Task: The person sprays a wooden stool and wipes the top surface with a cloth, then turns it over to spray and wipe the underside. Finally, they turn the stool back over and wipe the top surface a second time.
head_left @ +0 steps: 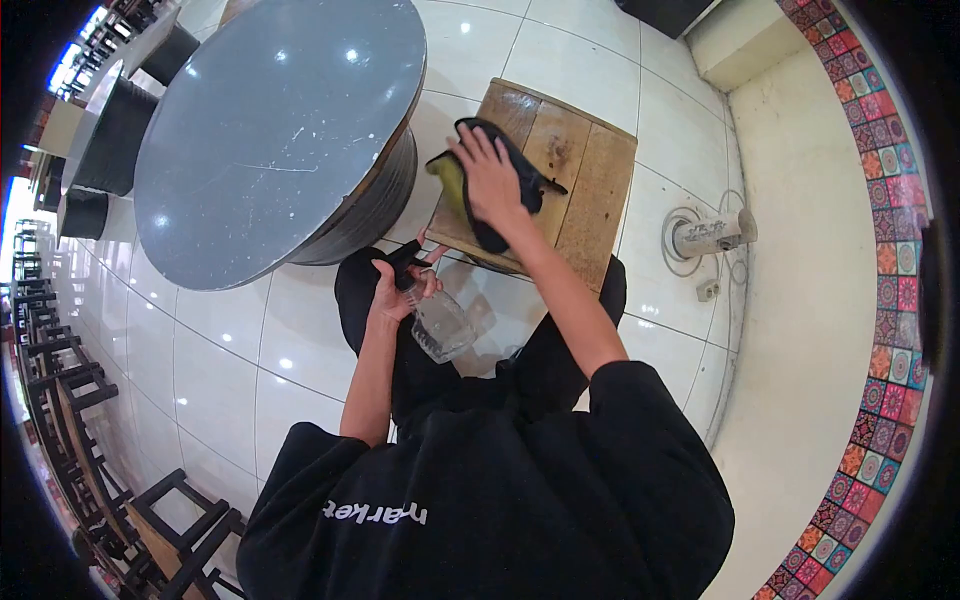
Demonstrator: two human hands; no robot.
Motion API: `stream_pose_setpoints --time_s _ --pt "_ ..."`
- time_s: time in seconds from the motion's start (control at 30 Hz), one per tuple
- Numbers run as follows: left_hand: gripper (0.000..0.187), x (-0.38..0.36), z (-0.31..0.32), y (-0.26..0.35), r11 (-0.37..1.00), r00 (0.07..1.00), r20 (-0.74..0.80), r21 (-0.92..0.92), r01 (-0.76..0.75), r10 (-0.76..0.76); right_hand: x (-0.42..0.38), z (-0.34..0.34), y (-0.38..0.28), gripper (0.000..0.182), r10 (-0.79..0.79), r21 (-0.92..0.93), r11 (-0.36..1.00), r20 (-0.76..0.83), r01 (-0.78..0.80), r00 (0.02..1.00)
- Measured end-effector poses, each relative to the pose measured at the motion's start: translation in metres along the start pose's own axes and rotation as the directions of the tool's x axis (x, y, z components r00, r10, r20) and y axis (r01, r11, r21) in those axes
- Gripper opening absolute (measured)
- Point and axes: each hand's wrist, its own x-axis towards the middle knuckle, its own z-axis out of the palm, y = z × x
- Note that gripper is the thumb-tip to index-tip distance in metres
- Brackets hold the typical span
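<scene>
At upper centre, the black-and-green cloth point(527, 185) lies directly under the open right fingers point(483, 150) on the wooden bench point(592, 185); its long axis seems roughly vertical. The left fingers point(430, 283) grip the spray bottle point(445, 325).

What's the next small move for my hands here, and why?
I'd probably slide your right hand, flat on the black and yellow-green cloth, rightward across the square wooden-plank top. The cloth covers only its left part; the planks on the right look uncovered. Your left hand holds the clear bottle with a black trigger sprayer beside the top, out of the cloth's way.
</scene>
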Motion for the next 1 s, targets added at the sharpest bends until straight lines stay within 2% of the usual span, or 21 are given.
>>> stream_pose_setpoints --time_s 0.07,0.1,0.17,0.2,0.23,0.3,0.37,0.43,0.5,0.63,0.87,0.93,0.97,1.0 --pt "0.117 0.002 -0.002 0.000 1.000 1.000 0.026 0.003 0.002 -0.002 0.029 0.006 0.022 0.073 0.064 -0.037 0.997 0.046 -0.063 0.997" --pt "0.116 0.003 -0.003 -0.001 1.000 0.999 0.038 -0.016 0.002 -0.002 0.043 0.017 0.036 0.083 0.080 0.006 0.997 0.016 -0.080 0.997" --pt "0.115 0.006 -0.005 -0.002 1.000 0.998 0.064 -0.025 0.001 0.001 0.071 0.034 0.061 0.085 0.117 0.003 0.993 0.006 -0.117 0.993" --pt "0.114 0.006 -0.004 -0.004 0.999 0.999 0.052 -0.033 -0.012 0.014 0.083 0.039 0.069 0.077 0.147 -0.032 0.989 0.019 -0.146 0.989" --pt "0.113 0.007 -0.003 -0.005 0.999 0.999 0.041 -0.041 -0.025 0.026 0.095 0.045 0.076 0.077 0.151 -0.036 0.988 0.003 -0.151 0.988" --pt "0.111 0.008 0.001 -0.003 0.999 0.999 0.043 -0.040 -0.016 0.017 0.110 0.050 0.083 0.087 0.248 -0.006 0.969 0.045 -0.248 0.968" --pt "0.113 0.012 0.002 -0.005 0.992 0.993 0.092 -0.107 -0.067 0.077 0.113 0.048 0.083 0.097 0.279 0.002 0.960 0.039 -0.279 0.959" --pt "0.112 0.012 0.001 -0.005 0.992 0.992 0.091 -0.096 -0.076 0.084 0.111 0.040 0.083 0.088 0.316 -0.028 0.949 0.078 -0.315 0.945" --pt "0.111 0.011 0.003 -0.002 0.993 0.994 0.001 -0.045 -0.109 0.110 0.107 0.046 0.089 0.081 0.351 0.004 0.936 0.035 -0.351 0.936" --pt "0.115 0.016 -0.005 -0.002 0.995 0.994 0.070 -0.063 -0.084 0.088 0.093 0.049 0.109 0.066 0.368 0.049 0.929 -0.009 -0.367 0.930" --pt "0.114 0.014 -0.001 -0.002 0.992 0.986 0.128 0.049 -0.115 0.108 0.042 0.027 0.146 0.066 0.471 -0.040 0.881 -0.027 -0.472 0.882" --pt "0.101 0.018 -0.018 0.004 0.980 0.992 0.008 0.149 -0.128 0.129 0.020 0.016 0.156 0.067 0.546 -0.043 0.836 -0.019 -0.546 0.837" --pt "0.101 0.022 -0.015 0.009 0.982 0.992 0.011 0.147 -0.123 0.122 0.007 0.011 0.160 0.067 0.552 -0.048 0.833 -0.019 -0.552 0.834" --pt "0.091 0.027 -0.010 0.017 0.975 0.979 -0.138 0.185 -0.123 0.149 -0.008 0.006 0.164 0.067 0.570 -0.067 0.819 -0.032 -0.570 0.821"
